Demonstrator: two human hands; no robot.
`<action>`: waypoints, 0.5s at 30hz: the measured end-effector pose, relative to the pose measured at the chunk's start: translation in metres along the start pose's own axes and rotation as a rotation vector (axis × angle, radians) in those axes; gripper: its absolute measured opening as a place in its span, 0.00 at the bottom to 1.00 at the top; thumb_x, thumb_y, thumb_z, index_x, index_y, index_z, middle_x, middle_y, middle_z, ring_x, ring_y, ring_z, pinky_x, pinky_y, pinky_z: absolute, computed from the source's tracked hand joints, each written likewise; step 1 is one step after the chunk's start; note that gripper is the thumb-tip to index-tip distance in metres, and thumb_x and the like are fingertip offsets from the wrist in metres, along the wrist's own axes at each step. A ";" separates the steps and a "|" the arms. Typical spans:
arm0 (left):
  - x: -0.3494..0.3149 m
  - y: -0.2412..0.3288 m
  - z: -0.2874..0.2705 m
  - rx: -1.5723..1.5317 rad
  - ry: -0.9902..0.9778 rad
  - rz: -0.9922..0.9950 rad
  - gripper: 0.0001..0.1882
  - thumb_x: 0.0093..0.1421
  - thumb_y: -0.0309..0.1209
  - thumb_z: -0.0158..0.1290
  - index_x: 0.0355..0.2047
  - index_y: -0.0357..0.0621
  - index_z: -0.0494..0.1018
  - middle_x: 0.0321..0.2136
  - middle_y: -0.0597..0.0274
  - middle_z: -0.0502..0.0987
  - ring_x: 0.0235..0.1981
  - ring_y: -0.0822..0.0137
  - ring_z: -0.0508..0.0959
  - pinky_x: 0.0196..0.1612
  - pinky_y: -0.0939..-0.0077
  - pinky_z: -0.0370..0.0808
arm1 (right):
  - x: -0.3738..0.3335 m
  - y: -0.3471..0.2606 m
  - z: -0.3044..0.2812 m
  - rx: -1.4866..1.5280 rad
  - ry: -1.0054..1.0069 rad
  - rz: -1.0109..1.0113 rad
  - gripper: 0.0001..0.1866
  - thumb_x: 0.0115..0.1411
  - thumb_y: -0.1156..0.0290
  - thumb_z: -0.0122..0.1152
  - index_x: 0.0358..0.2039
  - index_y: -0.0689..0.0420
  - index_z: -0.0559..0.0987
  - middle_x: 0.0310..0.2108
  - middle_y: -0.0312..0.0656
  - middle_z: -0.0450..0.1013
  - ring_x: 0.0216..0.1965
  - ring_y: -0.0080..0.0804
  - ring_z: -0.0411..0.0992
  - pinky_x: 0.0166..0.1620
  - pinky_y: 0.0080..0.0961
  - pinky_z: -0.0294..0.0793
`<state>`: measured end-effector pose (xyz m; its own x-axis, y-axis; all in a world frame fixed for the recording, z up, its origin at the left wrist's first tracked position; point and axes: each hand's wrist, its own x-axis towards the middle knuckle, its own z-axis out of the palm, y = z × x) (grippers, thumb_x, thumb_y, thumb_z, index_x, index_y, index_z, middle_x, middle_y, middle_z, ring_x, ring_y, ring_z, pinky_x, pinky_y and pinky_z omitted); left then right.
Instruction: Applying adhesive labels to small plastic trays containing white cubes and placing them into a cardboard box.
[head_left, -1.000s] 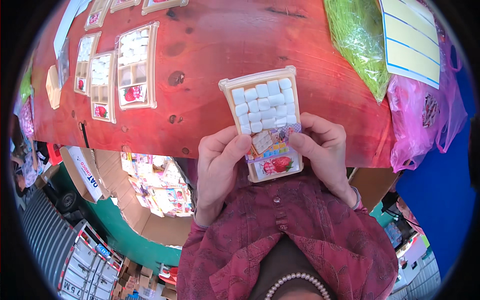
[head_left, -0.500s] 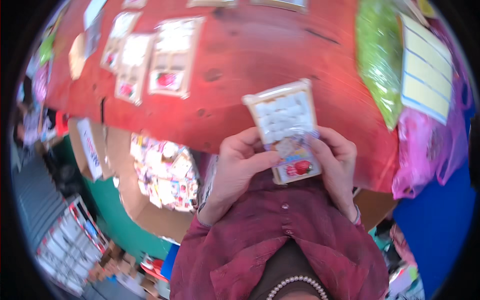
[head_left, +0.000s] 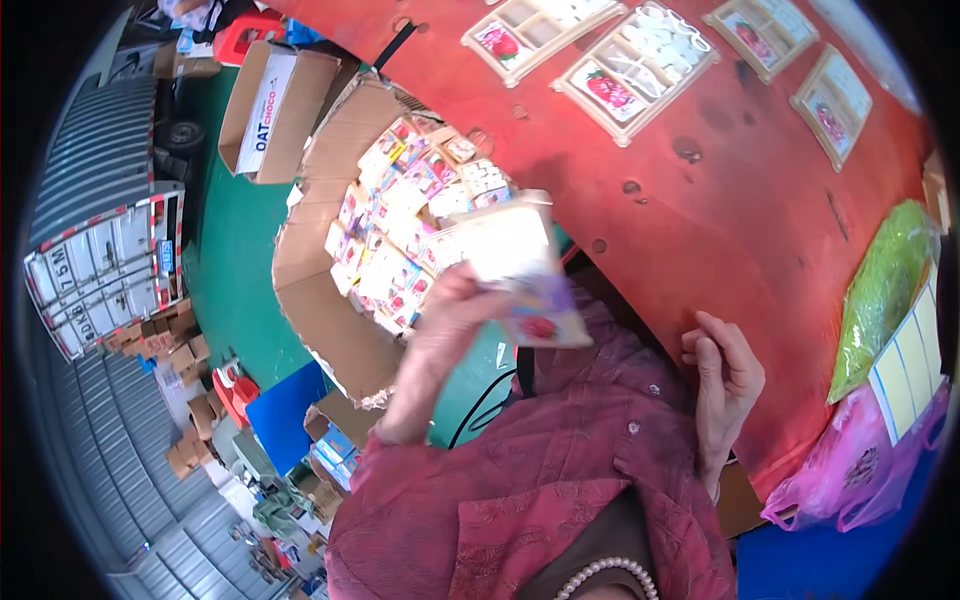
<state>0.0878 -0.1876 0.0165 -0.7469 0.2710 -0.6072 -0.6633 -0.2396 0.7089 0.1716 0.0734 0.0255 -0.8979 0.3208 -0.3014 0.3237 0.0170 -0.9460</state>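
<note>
My left hand (head_left: pixel 440 335) grips the lower side of a wrapped pack (head_left: pixel 512 248), a shallow tray with white pieces and a strawberry picture at one end. Motion blurs the pack slightly. It hangs at the near side of a torn cardboard box (head_left: pixel 330 325), overlapping the box's edge in view. Inside the box lie several similar packs (head_left: pixel 395 225) in a jumbled heap. My right hand (head_left: pixel 725 385) is at the near edge of the red table (head_left: pixel 720 250), holding nothing, its fingers loosely bent and the thumb apart.
Several compartment trays (head_left: pixel 640 65) with strawberry cards lie on the table's far part. On the right are a green plastic bag (head_left: pixel 880 300), a striped yellow sheet (head_left: pixel 908 365) and a pink bag (head_left: pixel 860 470). Another carton (head_left: pixel 300 120) stands beyond the torn box.
The pack was between both hands above the table edge. My right hand has let go, and my left hand has carried it left to the box. The view has turned left.
</note>
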 end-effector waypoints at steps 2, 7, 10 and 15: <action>-0.020 -0.002 -0.066 0.109 0.218 0.089 0.18 0.50 0.18 0.55 0.44 0.36 0.71 0.39 0.57 0.78 0.39 0.68 0.78 0.47 0.71 0.73 | 0.001 0.002 -0.004 0.026 -0.031 -0.005 0.10 0.60 0.78 0.52 0.41 0.65 0.76 0.29 0.38 0.71 0.30 0.21 0.69 0.32 0.14 0.70; -0.060 -0.013 -0.197 0.422 0.455 -0.066 0.20 0.51 0.19 0.54 0.47 0.36 0.69 0.39 0.59 0.78 0.38 0.69 0.77 0.47 0.74 0.72 | 0.003 0.002 -0.001 -0.015 -0.035 0.004 0.10 0.60 0.79 0.51 0.41 0.65 0.76 0.28 0.37 0.71 0.30 0.20 0.69 0.31 0.14 0.69; -0.074 -0.007 -0.220 0.422 0.440 -0.071 0.18 0.52 0.20 0.53 0.46 0.36 0.70 0.40 0.60 0.77 0.39 0.70 0.77 0.47 0.75 0.72 | 0.007 0.004 0.003 -0.058 -0.023 -0.042 0.08 0.60 0.81 0.51 0.39 0.65 0.77 0.26 0.40 0.71 0.27 0.21 0.69 0.29 0.14 0.69; -0.059 -0.045 -0.261 1.153 0.328 -0.184 0.15 0.53 0.29 0.51 0.42 0.37 0.73 0.33 0.53 0.77 0.36 0.59 0.76 0.38 0.64 0.71 | 0.009 0.003 0.005 -0.176 0.020 -0.034 0.10 0.58 0.84 0.51 0.39 0.65 0.77 0.25 0.38 0.70 0.24 0.19 0.67 0.26 0.13 0.67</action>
<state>0.1494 -0.4360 -0.0734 -0.7328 -0.0758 -0.6762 -0.4550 0.7935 0.4041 0.1625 0.0714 0.0194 -0.9036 0.3360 -0.2656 0.3421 0.1932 -0.9196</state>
